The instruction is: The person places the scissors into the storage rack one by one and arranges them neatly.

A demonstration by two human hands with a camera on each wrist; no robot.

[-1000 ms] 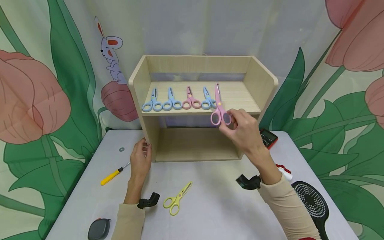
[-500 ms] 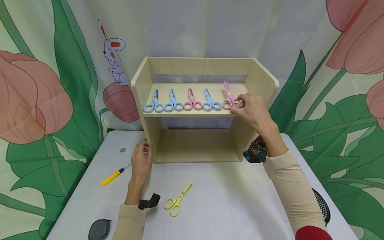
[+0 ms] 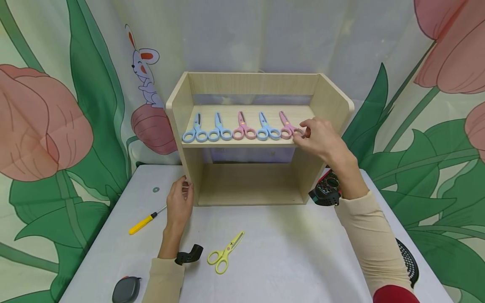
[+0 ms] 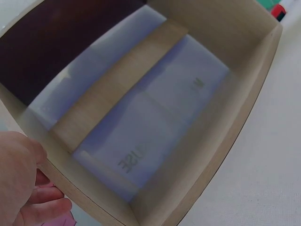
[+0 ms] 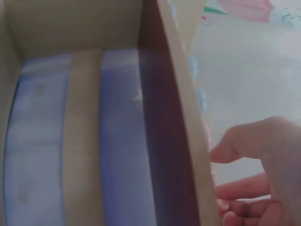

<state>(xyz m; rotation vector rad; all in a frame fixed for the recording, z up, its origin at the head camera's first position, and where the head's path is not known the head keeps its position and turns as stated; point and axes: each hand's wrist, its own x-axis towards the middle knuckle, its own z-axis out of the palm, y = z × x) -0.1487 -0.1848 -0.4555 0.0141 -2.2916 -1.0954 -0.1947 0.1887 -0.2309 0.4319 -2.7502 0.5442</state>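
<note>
My right hand (image 3: 322, 141) pinches a handle loop of the pink scissors (image 3: 286, 124), which lie at the right end of a row on the upper board of a small wooden shelf (image 3: 246, 144). Left of them lie blue scissors (image 3: 266, 128), another pink pair (image 3: 242, 126) and two more blue pairs. My left hand (image 3: 179, 202) holds the front edge of the shelf's left side panel, its fingers curled by the outer face. In the left wrist view, the left hand (image 4: 23, 183) sits at that panel. In the right wrist view, the scissors are mostly hidden behind the board.
Yellow scissors (image 3: 225, 253) lie on the white table in front of the shelf. To the left are a yellow screwdriver (image 3: 145, 221), a grey tape measure (image 3: 126, 289) and a small grey disc (image 3: 155, 190). A multimeter (image 3: 329, 181) and a black perforated object (image 3: 407, 259) are partly hidden behind the right arm.
My right hand has moved right and up with the pink scissors, and they have come down flat on the upper board beside the blue pair. The left hand stays at the side panel.
</note>
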